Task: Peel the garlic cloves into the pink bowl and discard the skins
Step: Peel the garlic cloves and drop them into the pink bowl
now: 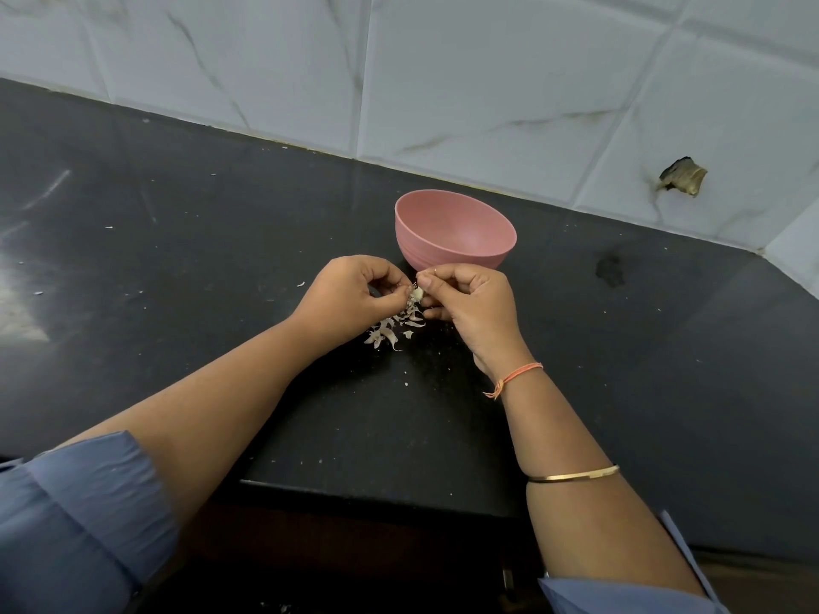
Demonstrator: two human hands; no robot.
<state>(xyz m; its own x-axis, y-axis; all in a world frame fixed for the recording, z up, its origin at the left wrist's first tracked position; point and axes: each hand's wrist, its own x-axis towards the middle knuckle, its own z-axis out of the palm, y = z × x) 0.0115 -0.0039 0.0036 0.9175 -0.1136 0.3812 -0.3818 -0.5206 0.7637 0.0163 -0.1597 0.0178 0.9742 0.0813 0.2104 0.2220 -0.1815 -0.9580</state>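
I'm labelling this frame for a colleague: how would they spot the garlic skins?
On the black countertop, find the pink bowl. Nearer the camera, between left hand and right hand, lie the garlic skins: the only heap of pale, curled flakes.

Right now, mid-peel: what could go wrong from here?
1. The left hand and right hand pinch the garlic clove above the skins, short of the pink bowl; a slip would likely drop it among them.
2. The skins lie loose on the counter between the wrists; a forearm sweep could scatter them toward the front edge.
3. The right hand is close to the pink bowl and might nudge it.
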